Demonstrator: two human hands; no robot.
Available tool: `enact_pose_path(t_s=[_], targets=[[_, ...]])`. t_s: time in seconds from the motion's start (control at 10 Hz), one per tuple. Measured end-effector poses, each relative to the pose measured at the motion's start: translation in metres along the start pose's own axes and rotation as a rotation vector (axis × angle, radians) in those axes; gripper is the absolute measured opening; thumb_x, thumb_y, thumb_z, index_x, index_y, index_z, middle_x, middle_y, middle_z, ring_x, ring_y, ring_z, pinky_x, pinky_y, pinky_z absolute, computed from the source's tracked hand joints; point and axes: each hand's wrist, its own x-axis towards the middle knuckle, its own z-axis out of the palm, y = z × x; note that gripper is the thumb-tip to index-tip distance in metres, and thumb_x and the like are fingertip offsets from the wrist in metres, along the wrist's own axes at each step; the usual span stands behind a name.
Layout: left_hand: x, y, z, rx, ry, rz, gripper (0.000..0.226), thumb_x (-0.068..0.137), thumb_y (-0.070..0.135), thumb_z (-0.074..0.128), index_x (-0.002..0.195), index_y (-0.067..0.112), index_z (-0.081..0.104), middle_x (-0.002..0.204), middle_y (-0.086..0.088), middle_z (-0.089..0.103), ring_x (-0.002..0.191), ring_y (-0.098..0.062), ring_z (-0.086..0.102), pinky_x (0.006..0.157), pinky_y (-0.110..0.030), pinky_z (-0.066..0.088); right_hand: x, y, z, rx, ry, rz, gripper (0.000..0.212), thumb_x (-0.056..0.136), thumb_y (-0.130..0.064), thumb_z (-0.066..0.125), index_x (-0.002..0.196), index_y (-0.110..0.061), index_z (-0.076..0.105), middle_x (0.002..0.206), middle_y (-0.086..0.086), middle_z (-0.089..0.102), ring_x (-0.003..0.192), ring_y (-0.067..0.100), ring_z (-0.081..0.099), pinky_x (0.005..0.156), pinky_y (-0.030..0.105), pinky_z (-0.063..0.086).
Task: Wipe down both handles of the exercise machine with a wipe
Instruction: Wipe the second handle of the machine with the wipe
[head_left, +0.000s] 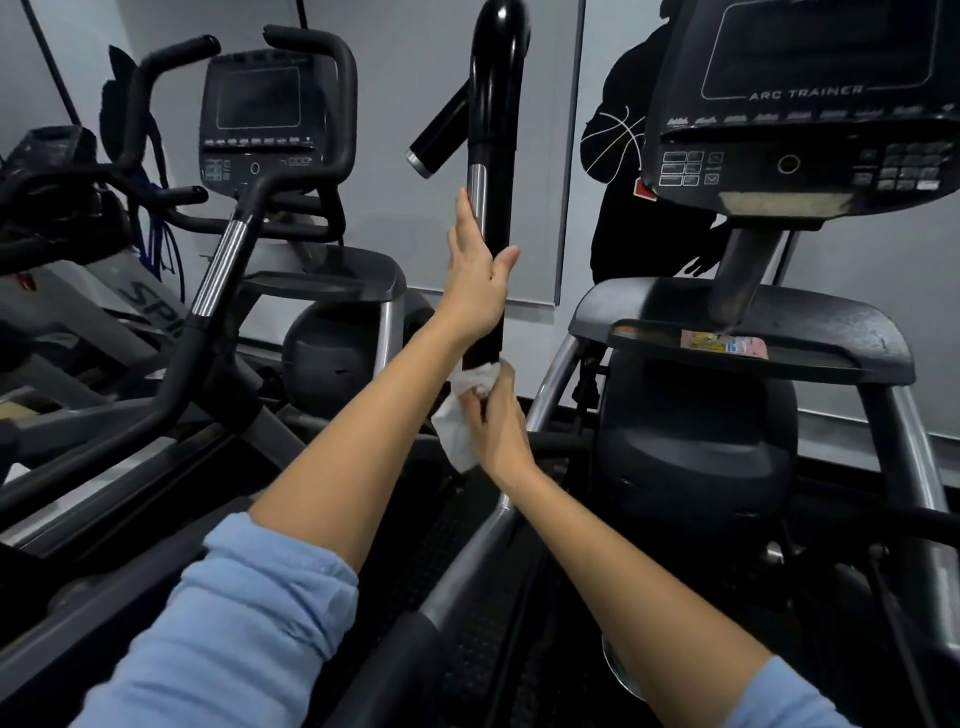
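At the handle (493, 171) base, a crumpled white wipe (467, 410)

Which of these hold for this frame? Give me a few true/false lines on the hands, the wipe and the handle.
1. The right hand holds the white wipe against the lower end of the black handle. True.
2. The left hand rests open against the handle above the wipe. True.
3. The wipe is at the top bend of the handle. False: it is at the bottom of the black grip.
4. The console reads ARC TRAINER. True.
5. Both hands hold wipes. False: only the right one does.
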Motion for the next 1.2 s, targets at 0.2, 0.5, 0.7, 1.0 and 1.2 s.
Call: enact_pose_path(t_s=[0.2,0.5,0.7,1.0,1.2], targets=[[-0.001,0.002,0.0,-0.002,0.011,-0.009,0.074,0.099,0.017,0.041,0.147,0.013,-0.014,0.158,-0.01,-0.003,0.146,-0.023,0.002,0.116,-0.034,0.007,-0.023,0.023,0.008,0.244,-0.157,-0.016,0.058,0.093,-0.019,0.05,0.103,-0.061,0.011,0.107,-0.008,0.043,0.087,-0.004,0.045,0.085,0.021,0.039],[-0.002,0.003,0.0,0.009,0.015,-0.016,0.073,0.099,0.017,0.041,0.147,0.014,-0.014,0.158,-0.009,-0.003,0.146,-0.024,0.002,0.117,-0.036,0.008,0.02,-0.011,-0.014,0.35,-0.033,0.09,0.022,0.098,-0.022,0.043,0.077,-0.018,0.046,0.06,-0.016,0.051,0.064,0.005,0.045,0.063,0.017,0.041],[-0.004,0.004,0.0,0.017,0.015,-0.021,0.073,0.099,0.017,0.04,0.147,0.014,-0.014,0.158,-0.01,-0.004,0.146,-0.024,0.001,0.117,-0.038,0.008,-0.029,0.028,0.008,0.121,-0.218,0.009,0.053,0.091,-0.015,0.052,0.139,-0.01,0.03,0.11,0.006,0.057,0.101,0.019,0.056,0.082,0.028,0.042],[-0.004,0.001,0.001,0.017,0.014,-0.005,0.073,0.099,0.019,0.04,0.147,0.014,-0.015,0.158,-0.009,-0.005,0.146,-0.023,0.0,0.117,-0.038,0.007,0.015,-0.006,-0.017,0.472,-0.038,0.226,0.015,0.094,-0.016,0.044,0.08,-0.015,0.05,0.064,-0.012,0.046,0.06,0.0,0.051,0.056,0.012,0.045],[-0.005,0.002,0.001,0.006,0.023,-0.004,0.073,0.099,0.017,0.04,0.147,0.014,-0.014,0.157,-0.01,-0.001,0.146,-0.023,0.005,0.116,-0.035,0.009,0.012,-0.004,-0.006,0.463,-0.11,0.144,0.026,0.094,-0.017,0.053,0.117,-0.01,0.045,0.099,0.001,0.054,0.094,0.017,0.055,0.074,0.021,0.043]])
